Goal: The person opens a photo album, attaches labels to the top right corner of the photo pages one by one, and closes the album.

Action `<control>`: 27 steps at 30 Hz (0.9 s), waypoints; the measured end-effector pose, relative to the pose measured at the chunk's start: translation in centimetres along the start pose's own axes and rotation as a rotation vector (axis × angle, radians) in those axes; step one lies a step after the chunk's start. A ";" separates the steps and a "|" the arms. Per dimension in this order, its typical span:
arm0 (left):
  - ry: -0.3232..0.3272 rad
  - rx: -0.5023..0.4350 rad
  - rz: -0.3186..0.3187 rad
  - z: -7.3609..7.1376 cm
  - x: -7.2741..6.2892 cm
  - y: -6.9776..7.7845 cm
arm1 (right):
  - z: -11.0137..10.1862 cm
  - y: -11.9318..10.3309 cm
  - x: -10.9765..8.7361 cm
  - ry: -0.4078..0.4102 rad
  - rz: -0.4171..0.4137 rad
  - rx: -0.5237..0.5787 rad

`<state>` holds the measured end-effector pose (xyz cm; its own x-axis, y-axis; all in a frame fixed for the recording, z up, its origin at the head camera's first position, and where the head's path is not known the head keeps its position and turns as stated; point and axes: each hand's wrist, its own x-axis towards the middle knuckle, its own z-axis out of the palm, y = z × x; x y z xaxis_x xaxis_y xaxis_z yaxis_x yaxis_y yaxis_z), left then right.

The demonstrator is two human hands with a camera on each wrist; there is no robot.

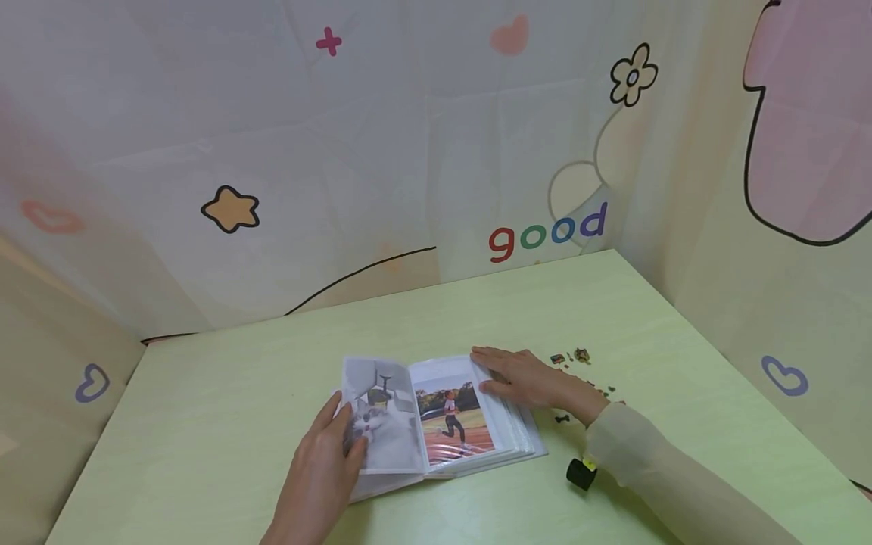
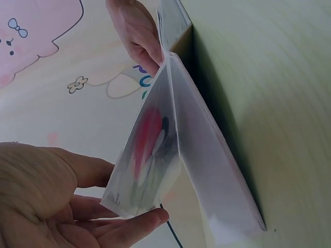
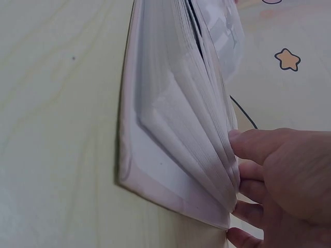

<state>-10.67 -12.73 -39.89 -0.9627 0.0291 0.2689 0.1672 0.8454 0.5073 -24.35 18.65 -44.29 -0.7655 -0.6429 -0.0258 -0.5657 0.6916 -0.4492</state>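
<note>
A photo album (image 1: 507, 428) lies spread on the table. My left hand (image 1: 320, 458) holds an album page (image 1: 391, 454) by its outer edge, thumb on one face and fingers on the other; that page shows a pale grey picture of a furry animal. The left wrist view has this clear sleeve (image 2: 150, 155) lifted away from the cover (image 2: 207, 165). On the right side, a photo of a runner (image 1: 453, 420) on a track faces up. My right hand (image 1: 524, 378) rests at the outer edge of the page stack (image 3: 181, 113), its fingertips touching the edges.
Several tiny sticker-like pieces (image 1: 581, 355) lie scattered beyond the right wrist, with a small dark bone-shaped piece (image 1: 562, 418) among them. A black cylindrical object (image 1: 581, 474) sits beside the right sleeve. Printed curtains (image 1: 341, 189) enclose the light green table (image 1: 204, 424).
</note>
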 end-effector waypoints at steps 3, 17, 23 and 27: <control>-0.007 0.005 -0.009 0.1 0.0 -0.3 | 0.0 0.1 0.0 0.002 -0.002 -0.006; -0.105 0.074 -0.057 1.2 0.3 -1.7 | 0.2 0.5 0.0 -0.007 0.023 0.011; -0.181 0.089 -0.068 1.9 0.2 -2.1 | 0.2 0.4 -0.1 -0.002 0.010 0.001; -0.210 0.102 -0.055 2.3 0.2 -2.2 | 0.2 0.3 -0.1 -0.003 0.007 -0.003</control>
<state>-11.74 -13.38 -42.81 -0.9947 0.0829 0.0615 0.1013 0.8980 0.4282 -24.35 18.89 -44.61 -0.7684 -0.6391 -0.0316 -0.5612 0.6968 -0.4467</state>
